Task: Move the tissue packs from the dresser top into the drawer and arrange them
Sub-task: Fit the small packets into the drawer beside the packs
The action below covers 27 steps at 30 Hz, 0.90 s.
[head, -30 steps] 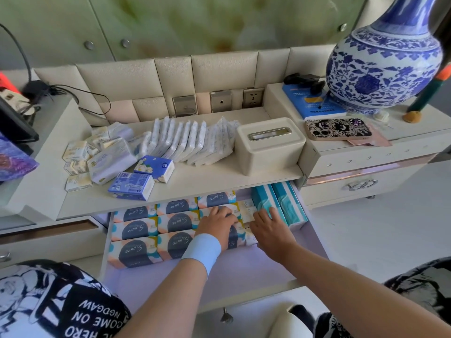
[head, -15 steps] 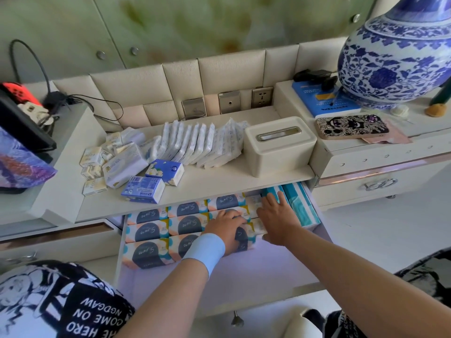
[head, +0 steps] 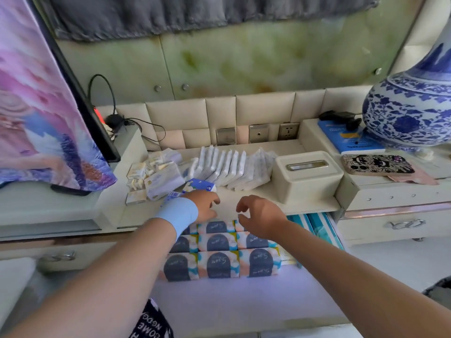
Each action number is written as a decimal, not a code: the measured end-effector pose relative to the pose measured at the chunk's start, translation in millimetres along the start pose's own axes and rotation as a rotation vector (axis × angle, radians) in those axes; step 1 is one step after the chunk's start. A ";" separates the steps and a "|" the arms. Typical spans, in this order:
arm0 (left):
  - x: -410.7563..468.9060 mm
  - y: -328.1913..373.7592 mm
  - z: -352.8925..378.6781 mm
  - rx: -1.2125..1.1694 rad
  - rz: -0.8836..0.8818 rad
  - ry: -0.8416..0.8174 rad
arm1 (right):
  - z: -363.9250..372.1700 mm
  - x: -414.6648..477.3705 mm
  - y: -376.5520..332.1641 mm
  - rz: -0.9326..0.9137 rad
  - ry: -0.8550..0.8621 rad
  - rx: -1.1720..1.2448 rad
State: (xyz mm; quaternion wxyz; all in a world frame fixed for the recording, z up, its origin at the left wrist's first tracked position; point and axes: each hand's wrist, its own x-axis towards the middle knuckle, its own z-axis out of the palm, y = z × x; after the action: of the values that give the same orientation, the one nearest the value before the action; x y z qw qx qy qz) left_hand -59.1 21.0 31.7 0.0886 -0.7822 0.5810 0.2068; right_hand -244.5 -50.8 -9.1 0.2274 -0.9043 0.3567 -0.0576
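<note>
drawer (head: 219,303): open | printed packs (head: 218,264): flat in rows | dresser top (head: 258,198): white packs (head: 222,167) upright in row

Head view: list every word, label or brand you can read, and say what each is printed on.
"COME" and, below it, partly cut letters like "NODGA", upside down: black clothing at the bottom edge.
"S.pure"-like script, blurred, uncertain: the patterned tissue packs in the drawer.
Blue book: print too small to read.
Blue tissue pack and white packs on the dresser top: print blurred, unreadable.

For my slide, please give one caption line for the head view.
Both empty hands, left hand and right hand, hover above patterned tissue packs in the open white drawer.
</note>
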 end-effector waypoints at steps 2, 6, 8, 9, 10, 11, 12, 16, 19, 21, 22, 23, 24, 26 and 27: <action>-5.8 -34.9 -10.8 0.003 -0.075 0.000 | 3.7 12.1 -20.2 -0.035 -0.021 0.010; -11.1 -100.4 -6.5 -0.180 -0.248 0.093 | 12.6 46.0 -59.7 -0.075 -0.054 0.017; -10.6 -126.1 -0.6 -0.256 -0.310 0.148 | 18.9 68.6 -81.2 -0.088 -0.081 0.018; -10.0 -137.7 1.8 -0.267 -0.336 0.180 | 22.7 82.1 -92.7 -0.100 -0.095 0.010; -8.3 -148.5 4.5 -0.262 -0.358 0.207 | 27.1 96.3 -104.0 -0.116 -0.106 -0.001; -7.0 -157.9 6.8 -0.250 -0.379 0.224 | 31.6 111.2 -115.0 -0.135 -0.113 -0.015; -5.9 -165.6 9.3 -0.237 -0.396 0.229 | 36.4 126.4 -125.4 -0.153 -0.116 -0.040; 3.4 -192.3 17.3 -0.254 -0.434 0.221 | 57.2 182.8 -162.4 -0.235 -0.094 -0.270; 13.6 -211.6 20.7 -0.248 -0.447 0.217 | 72.2 215.1 -187.3 -0.295 -0.118 -0.415; 22.6 -215.2 25.8 -0.238 -0.461 0.141 | 82.5 235.3 -196.1 -0.319 -0.183 -0.485; 26.7 -212.9 28.6 -0.218 -0.465 0.084 | 86.4 243.0 -197.0 -0.325 -0.219 -0.513; 31.7 -210.9 32.0 -0.195 -0.466 0.042 | 88.7 249.4 -195.6 -0.333 -0.244 -0.536; 36.1 -210.0 33.9 -0.183 -0.467 0.035 | 90.4 254.4 -193.3 -0.345 -0.248 -0.554; 42.9 -211.0 34.2 -0.206 -0.459 0.084 | 89.8 256.8 -184.9 -0.365 -0.204 -0.560; 45.0 -213.0 32.5 -0.229 -0.447 0.114 | 89.3 257.1 -181.4 -0.378 -0.178 -0.558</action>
State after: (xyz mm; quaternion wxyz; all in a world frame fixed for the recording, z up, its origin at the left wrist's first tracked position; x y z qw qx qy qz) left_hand 145.9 59.9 -38.4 0.0099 -0.9066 0.3703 0.2021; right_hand 81.5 -73.8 -21.5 -0.0130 -0.9832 0.1636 0.0799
